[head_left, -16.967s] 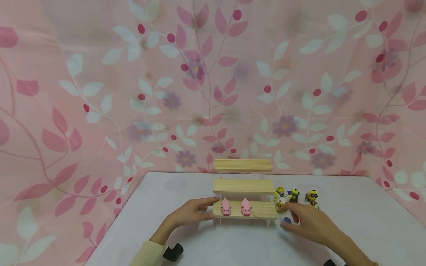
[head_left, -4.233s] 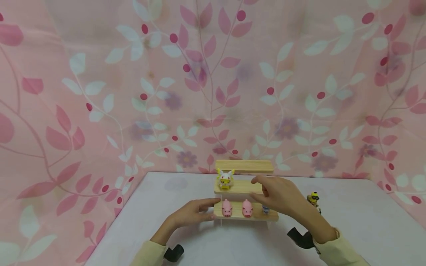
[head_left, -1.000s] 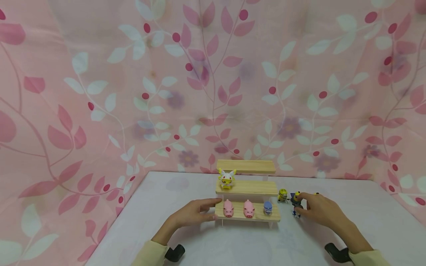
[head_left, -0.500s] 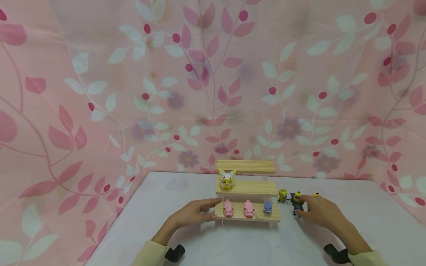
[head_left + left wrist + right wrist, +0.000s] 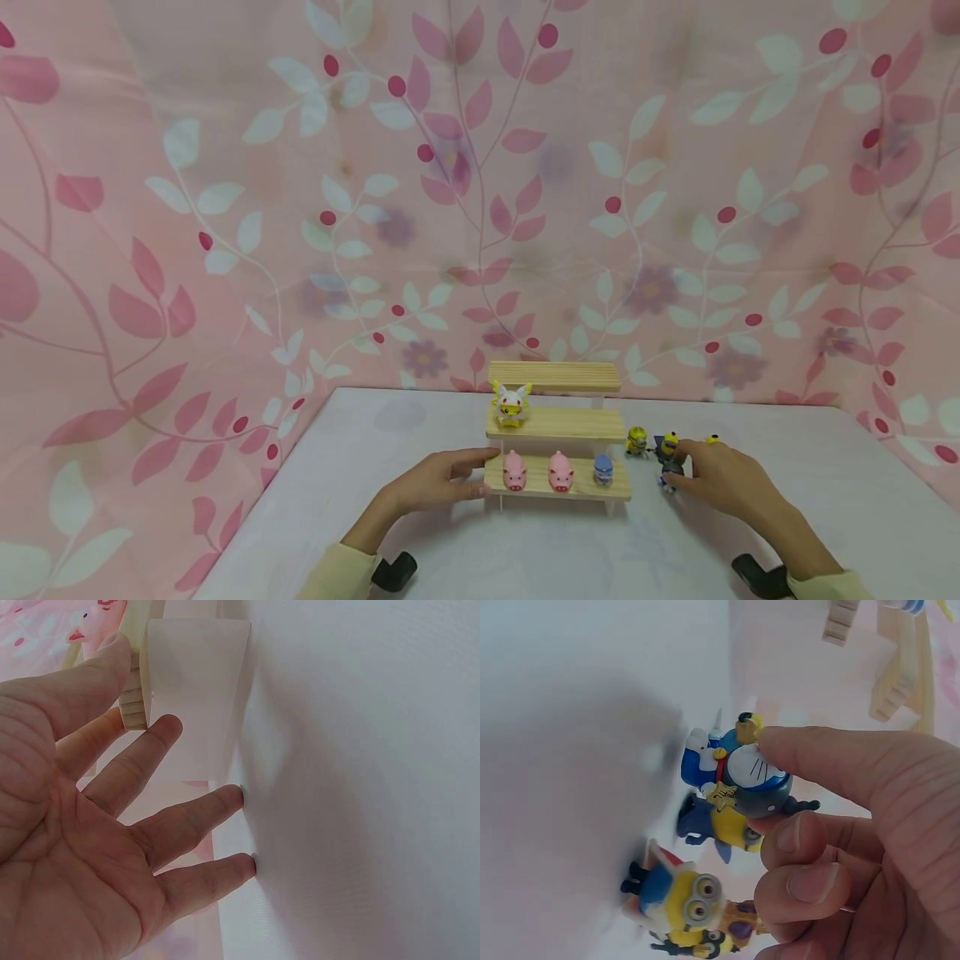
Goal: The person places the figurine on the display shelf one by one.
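Note:
My left hand (image 5: 423,485) holds the left end of a three-tier wooden display stand (image 5: 573,425), thumb at the front edge of the lowest plank and index finger at its back. In the left wrist view its other fingers (image 5: 199,817) are spread, tips near the white surface. Right of the stand, my right hand (image 5: 731,479) pinches a Doraemon figurine (image 5: 754,769) with a dark cap and a gold star. Behind and beside it are several Minion figurines (image 5: 697,896), partly hidden by the hand in the head view.
Two pink pig figurines (image 5: 560,472) and a blue-capped figurine (image 5: 603,470) stand on the lowest plank. A yellow figurine in a white eared hood (image 5: 512,404) is on the middle plank, at left. A pink floral curtain (image 5: 480,208) hangs behind the white table (image 5: 405,425).
Since the oldest frame, the blue-capped and white-hooded figurines have come onto the stand. My right hand went back right to the Doraemon figurine. Over the last second it barely moves; my left hand stays.

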{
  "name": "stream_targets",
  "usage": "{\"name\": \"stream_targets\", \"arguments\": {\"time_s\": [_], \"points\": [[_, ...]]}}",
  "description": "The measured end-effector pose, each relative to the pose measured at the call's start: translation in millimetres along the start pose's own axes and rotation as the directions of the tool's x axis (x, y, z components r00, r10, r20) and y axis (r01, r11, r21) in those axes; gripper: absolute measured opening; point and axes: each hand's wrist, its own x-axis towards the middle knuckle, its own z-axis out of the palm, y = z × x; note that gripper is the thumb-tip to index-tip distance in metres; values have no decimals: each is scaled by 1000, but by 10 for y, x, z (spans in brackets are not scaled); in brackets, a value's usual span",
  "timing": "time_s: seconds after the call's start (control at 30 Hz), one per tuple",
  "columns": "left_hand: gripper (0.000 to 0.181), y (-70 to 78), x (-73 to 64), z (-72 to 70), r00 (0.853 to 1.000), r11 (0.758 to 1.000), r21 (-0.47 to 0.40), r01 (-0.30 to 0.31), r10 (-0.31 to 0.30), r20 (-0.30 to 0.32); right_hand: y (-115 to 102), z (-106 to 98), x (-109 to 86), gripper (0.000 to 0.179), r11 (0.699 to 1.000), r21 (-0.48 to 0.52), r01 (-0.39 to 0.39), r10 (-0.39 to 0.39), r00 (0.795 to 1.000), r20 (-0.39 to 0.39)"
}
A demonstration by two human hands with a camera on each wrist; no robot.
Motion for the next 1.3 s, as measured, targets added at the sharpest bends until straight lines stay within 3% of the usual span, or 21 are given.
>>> {"name": "stream_targets", "arguments": {"time_s": [0.63, 1.3], "points": [[54, -25, -17, -2, 1000, 1000, -20, 3, -2, 8, -174, -182, -106, 40, 997, -4, 72, -72, 993, -96], [54, -52, 8, 11, 1000, 1000, -4, -9, 9, 2, -512, -510, -189, 31, 986, -19, 164, -164, 959, -232]]}}
